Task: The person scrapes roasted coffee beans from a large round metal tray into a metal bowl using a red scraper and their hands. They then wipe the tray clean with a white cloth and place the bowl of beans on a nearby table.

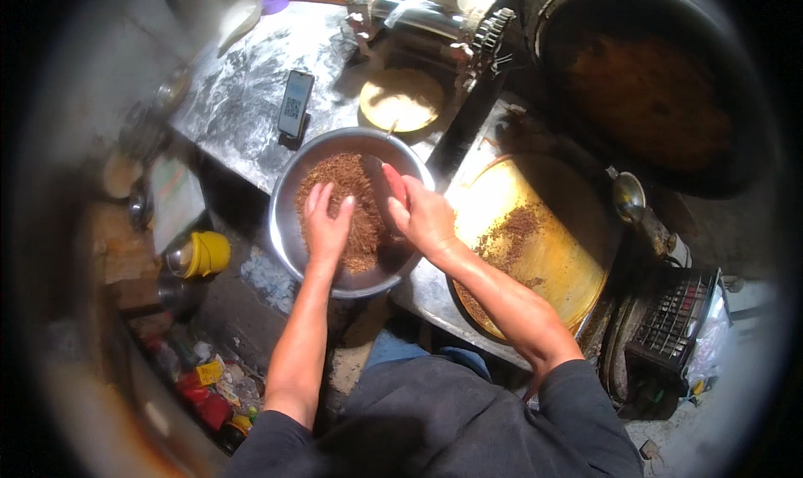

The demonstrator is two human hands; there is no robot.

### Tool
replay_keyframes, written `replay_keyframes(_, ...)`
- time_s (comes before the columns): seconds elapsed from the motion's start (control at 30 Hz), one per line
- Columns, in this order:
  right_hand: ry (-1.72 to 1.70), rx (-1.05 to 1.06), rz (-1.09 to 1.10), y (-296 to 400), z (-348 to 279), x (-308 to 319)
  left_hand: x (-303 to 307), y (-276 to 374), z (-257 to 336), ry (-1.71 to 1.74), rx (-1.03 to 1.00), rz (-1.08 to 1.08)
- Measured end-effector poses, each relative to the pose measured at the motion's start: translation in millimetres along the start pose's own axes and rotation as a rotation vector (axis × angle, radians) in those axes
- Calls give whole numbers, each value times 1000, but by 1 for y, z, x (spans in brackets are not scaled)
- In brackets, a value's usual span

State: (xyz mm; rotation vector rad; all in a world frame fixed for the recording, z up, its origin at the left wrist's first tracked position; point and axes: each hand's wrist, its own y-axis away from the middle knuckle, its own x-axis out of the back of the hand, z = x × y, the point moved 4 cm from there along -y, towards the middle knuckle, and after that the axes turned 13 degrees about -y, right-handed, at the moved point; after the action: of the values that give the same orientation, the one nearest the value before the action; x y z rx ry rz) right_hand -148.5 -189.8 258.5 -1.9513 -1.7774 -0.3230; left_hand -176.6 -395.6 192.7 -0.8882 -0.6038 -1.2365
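Note:
A round metal bowl [285, 252] before me holds loose brown granules [339, 170], perhaps seeds or crumbs. My left hand [329, 227] rests over them with its fingers apart, touching the heap. My right hand [426, 214] grips the red handle of a scraper-like tool [395, 183]. Its dark, wide blade dips into the right side of the bowl; the lower edge is lost in shadow and granules. To the right, a large round yellowish tray [552, 265] bears scattered brown granules, and my right forearm crosses over it.
A phone [295, 105] displaying a printed-style code stands on the floured table [251, 70]. Behind the bowl are a round dish [401, 101] and a roller machine [420, 17] with exposed gears. A big dark pan [652, 101], a ladle [628, 197] and a yellow bucket [212, 253] flank the workspace.

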Motion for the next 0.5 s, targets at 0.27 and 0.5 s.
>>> replay_keyframes(0.27,-78,-27,154,4,7,62,37,15,-17,122,-45,55)
replay_keyframes(0.5,232,-181,326,156,98,258,61,32,21,180,-200,115)
